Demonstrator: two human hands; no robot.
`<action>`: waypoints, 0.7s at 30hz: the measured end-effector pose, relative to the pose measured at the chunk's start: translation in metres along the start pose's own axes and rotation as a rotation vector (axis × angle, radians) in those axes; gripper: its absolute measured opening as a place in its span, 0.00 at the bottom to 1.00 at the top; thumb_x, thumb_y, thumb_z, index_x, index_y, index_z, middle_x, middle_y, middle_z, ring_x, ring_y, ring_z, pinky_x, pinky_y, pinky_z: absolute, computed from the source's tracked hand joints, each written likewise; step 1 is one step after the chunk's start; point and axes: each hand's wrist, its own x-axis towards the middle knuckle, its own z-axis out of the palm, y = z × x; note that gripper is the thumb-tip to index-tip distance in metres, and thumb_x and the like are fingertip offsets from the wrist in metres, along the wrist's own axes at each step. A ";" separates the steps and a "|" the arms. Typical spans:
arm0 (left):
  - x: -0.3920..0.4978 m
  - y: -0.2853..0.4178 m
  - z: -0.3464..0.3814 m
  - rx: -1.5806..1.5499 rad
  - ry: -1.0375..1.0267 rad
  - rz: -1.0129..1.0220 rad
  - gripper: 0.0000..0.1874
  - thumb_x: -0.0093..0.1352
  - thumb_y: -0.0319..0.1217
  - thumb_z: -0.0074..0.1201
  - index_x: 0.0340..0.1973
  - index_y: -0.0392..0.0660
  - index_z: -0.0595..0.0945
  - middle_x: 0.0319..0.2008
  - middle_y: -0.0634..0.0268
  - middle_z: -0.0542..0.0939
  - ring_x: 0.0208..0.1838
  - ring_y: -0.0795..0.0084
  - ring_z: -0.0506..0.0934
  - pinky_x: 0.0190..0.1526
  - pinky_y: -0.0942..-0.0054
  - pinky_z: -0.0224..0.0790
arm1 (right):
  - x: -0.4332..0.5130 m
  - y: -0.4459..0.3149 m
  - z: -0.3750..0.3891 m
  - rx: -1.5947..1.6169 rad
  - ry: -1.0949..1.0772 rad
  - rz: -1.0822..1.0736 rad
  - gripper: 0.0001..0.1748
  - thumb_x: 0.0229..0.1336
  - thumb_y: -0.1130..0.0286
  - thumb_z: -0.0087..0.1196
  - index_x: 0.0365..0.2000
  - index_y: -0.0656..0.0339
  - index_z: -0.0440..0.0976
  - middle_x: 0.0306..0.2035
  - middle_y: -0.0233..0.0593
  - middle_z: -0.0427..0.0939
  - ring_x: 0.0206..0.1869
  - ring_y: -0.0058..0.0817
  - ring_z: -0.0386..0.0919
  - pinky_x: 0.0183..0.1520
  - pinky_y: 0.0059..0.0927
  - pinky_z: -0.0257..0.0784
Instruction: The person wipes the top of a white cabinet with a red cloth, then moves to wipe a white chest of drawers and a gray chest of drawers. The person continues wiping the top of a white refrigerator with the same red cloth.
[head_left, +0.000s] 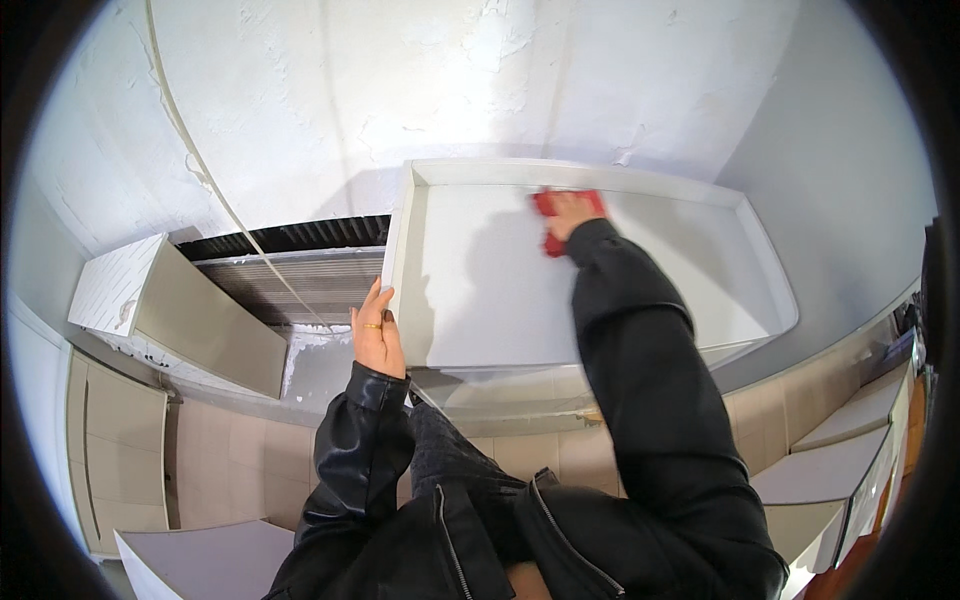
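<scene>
Before me stands a white cabinet (480, 300) with a raised rim around the left, back and right of its flat top. My right hand (571, 214) presses a red cloth (553, 245) onto that top, close to the back rim. The hand looks slightly blurred. At the cabinet's left edge, my left hand (377, 330) rests against the outer side of the rim, fingers extended and a ring on one finger; it holds nothing. A clear panel (510, 386) runs along the cabinet's near side.
Left of the cabinet lie a slatted metal panel (300, 281), a hanging cord (206, 169) and a white cabinet unit (210, 315). A peeling white wall (450, 82) rises behind. More white units (825, 461) stand at lower right and another (210, 559) at lower left.
</scene>
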 end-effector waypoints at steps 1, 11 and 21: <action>0.001 0.001 0.002 -0.026 0.010 -0.008 0.18 0.65 0.23 0.33 0.49 0.44 0.72 0.57 0.51 0.67 0.61 0.56 0.64 0.64 0.46 0.36 | -0.001 0.045 0.004 -0.046 -0.047 0.044 0.28 0.51 0.60 0.43 0.52 0.65 0.64 0.58 0.44 0.61 0.60 0.40 0.58 0.63 0.48 0.48; 0.000 -0.008 0.000 -0.159 0.072 0.053 0.16 0.62 0.18 0.33 0.41 0.41 0.74 0.55 0.50 0.69 0.53 0.54 0.69 0.60 0.55 0.50 | -0.035 -0.028 -0.040 0.111 -0.275 0.046 0.26 0.50 0.67 0.42 0.52 0.61 0.63 0.58 0.46 0.60 0.63 0.44 0.53 0.63 0.47 0.49; 0.001 0.006 -0.001 -0.067 0.033 0.016 0.13 0.62 0.19 0.37 0.39 0.43 0.74 0.56 0.48 0.67 0.51 0.50 0.70 0.60 0.47 0.47 | -0.011 -0.187 -0.011 0.088 -0.244 -0.335 0.32 0.55 0.60 0.38 0.61 0.52 0.52 0.66 0.31 0.47 0.68 0.39 0.42 0.64 0.59 0.38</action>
